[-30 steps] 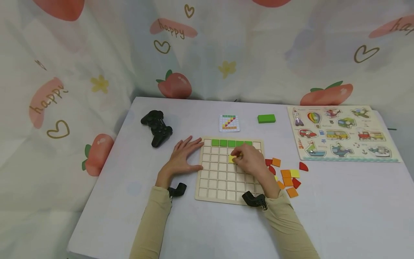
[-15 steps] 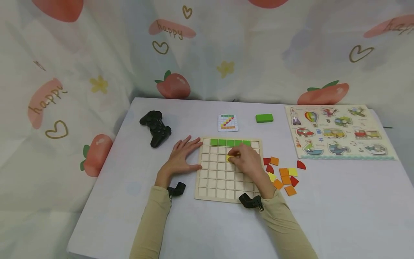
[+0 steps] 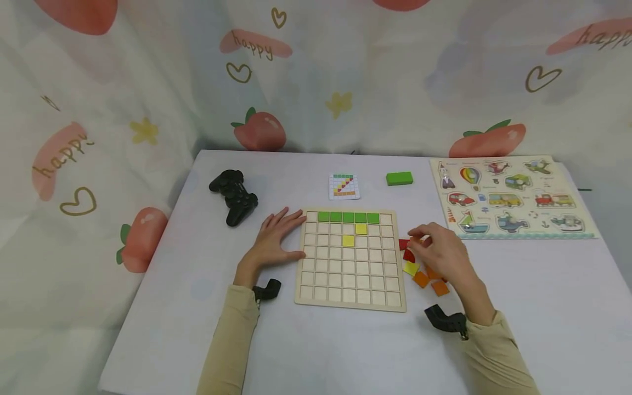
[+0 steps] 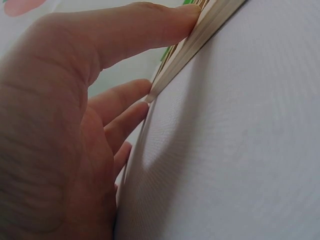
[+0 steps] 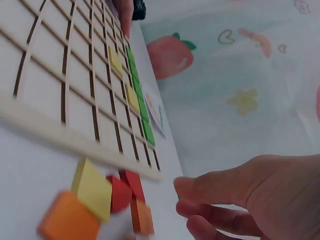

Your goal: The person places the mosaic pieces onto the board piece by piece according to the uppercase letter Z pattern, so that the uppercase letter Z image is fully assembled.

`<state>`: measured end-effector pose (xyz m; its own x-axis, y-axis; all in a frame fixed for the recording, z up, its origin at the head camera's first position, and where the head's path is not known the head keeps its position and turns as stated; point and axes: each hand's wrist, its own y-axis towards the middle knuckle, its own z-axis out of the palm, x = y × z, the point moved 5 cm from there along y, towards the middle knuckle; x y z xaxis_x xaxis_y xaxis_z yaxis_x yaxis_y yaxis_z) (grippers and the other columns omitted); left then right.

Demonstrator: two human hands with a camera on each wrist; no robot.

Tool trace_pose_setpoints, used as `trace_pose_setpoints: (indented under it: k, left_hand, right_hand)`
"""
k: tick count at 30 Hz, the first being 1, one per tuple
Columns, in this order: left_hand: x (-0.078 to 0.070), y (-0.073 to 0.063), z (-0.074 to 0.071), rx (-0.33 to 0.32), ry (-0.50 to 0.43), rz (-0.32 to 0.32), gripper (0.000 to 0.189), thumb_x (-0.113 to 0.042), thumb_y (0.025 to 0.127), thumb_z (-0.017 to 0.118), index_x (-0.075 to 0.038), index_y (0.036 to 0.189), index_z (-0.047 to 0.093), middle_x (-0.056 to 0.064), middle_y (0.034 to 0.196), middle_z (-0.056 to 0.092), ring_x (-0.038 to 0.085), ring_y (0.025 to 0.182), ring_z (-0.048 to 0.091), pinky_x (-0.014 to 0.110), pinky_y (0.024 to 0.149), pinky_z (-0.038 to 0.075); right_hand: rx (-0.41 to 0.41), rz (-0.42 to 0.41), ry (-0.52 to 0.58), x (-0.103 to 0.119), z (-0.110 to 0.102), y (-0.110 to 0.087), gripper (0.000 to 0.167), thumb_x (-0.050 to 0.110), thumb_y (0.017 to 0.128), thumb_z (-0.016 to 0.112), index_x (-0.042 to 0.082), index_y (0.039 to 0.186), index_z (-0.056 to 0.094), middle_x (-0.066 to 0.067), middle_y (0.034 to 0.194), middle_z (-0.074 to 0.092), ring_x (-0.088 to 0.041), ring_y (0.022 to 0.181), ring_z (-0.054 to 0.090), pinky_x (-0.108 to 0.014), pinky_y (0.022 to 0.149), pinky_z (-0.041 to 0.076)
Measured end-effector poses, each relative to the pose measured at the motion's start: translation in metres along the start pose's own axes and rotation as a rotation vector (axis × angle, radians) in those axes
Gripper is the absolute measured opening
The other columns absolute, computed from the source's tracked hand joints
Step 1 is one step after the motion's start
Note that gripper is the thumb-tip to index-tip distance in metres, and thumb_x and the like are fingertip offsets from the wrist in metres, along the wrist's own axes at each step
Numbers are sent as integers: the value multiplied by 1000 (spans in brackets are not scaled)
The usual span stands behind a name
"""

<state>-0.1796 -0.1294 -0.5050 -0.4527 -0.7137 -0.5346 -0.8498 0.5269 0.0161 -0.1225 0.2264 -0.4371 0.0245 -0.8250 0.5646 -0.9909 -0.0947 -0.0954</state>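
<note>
My left hand [image 3: 270, 244] rests at the left edge of a wooden grid board [image 3: 355, 281], fingers spread, thumb and fingertips touching its rim. Several green square tiles [image 3: 348, 217] fill part of the top row. Below them, a yellow tile [image 3: 361, 229] and a second yellow tile [image 3: 348, 241] sit diagonally in cells. To the board's right, my right hand [image 3: 441, 252] hovers over loose tiles with its fingers loosely bent; nothing shows between them. Beside it lie a red tile [image 3: 408, 256], a loose yellow tile [image 3: 411, 268] and an orange tile [image 3: 440, 288]; the hand hides others.
Behind the board lie a small pattern card [image 3: 344, 187] and a green block [image 3: 399, 179]. A black game controller [image 3: 234, 196] is at the back left. A picture puzzle board [image 3: 515, 211] covers the back right of the white table [image 3: 178, 312].
My right hand has let go of the yellow tile in its cell and moved right, off the board, to the loose tiles. My left hand stays at the board's edge.
</note>
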Motion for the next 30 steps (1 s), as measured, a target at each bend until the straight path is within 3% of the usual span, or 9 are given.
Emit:
trace_pose_setpoints:
  k: [8, 15, 23, 27, 30]
  left_hand:
    - [-2, -2, 2, -2, -18, 1, 91, -57, 74, 71, -23, 152, 41, -7, 160, 31, 22, 151, 10, 50, 119, 3]
    - [-2, -1, 4, -15, -13, 14, 91, -59, 74, 71, -23, 152, 42, -7, 159, 31, 22, 151, 11, 50, 119, 3]
    - [-2, 2, 2, -13, -5, 18, 89, -57, 75, 71, -23, 152, 41, -7, 160, 30, 22, 151, 11, 50, 119, 4]
    - [0, 1, 1, -17, 5, 11, 90, -57, 74, 71, -24, 152, 41, -8, 160, 30, 21, 151, 10, 50, 119, 4]
    - [1, 0, 1, -11, 7, 2, 91, -59, 74, 71, -24, 152, 41, -8, 160, 30, 21, 151, 9, 50, 119, 4]
  right_hand:
    - [145, -17, -67, -54, -15, -29, 33, 15, 83, 77, -4, 110, 71, -8, 88, 58, -20, 73, 50, -29, 57, 41]
    - [101, 33, -40, -75, -16, -40, 33, 17, 80, 81, -4, 104, 71, -15, 95, 58, -25, 78, 53, -31, 59, 43]
    - [25, 64, -26, -67, -19, -37, 22, 12, 86, 74, -2, 103, 68, -12, 89, 66, -27, 79, 56, -30, 61, 45]
    - [-57, 53, 35, -47, -20, -25, 18, 11, 89, 71, -2, 102, 69, -14, 89, 67, -27, 78, 56, -27, 58, 46]
    - [-77, 17, 131, -23, -8, -12, 17, 10, 90, 70, -2, 102, 69, -15, 93, 67, -27, 79, 57, -24, 57, 47]
